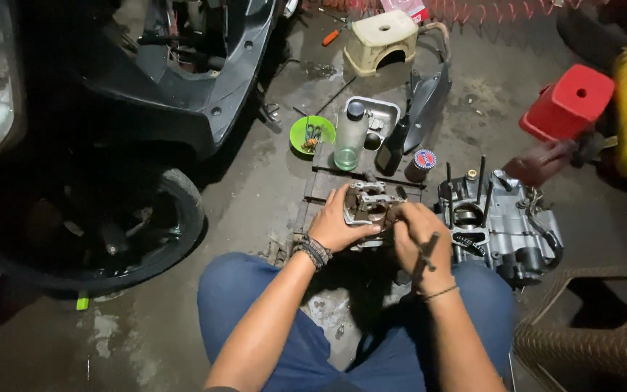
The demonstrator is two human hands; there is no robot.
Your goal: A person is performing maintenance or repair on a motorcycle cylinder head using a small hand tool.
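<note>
Blue trousers frame the bottom of the view, knees spread, with both forearms reaching forward over the stained concrete floor. Just ahead, the left hand, a braided band at its wrist, has its fingers wrapped around the side of a greasy metal cylinder head, holding it upright just above a low dark stand. The right hand is closed around a slim dark T-handled tool, its tip hidden where the hand meets the casting.

It looks like a fastener or fitting on the head is being worked while the other hand steadies it. The next move seems to call for a firm hold against twisting and a tool kept square on whatever it engages. The head is grey-brown, grimy, with open ports and cavities on its face.

Beside it to the right sits an engine crankcase with four tall studs and an open bore. Farther on stand a clear plastic bottle, a green bowl of small parts and a metal tray. Beyond are a cream stool, a red stool and a black scooter, with another person's blurred hand at right.
</note>
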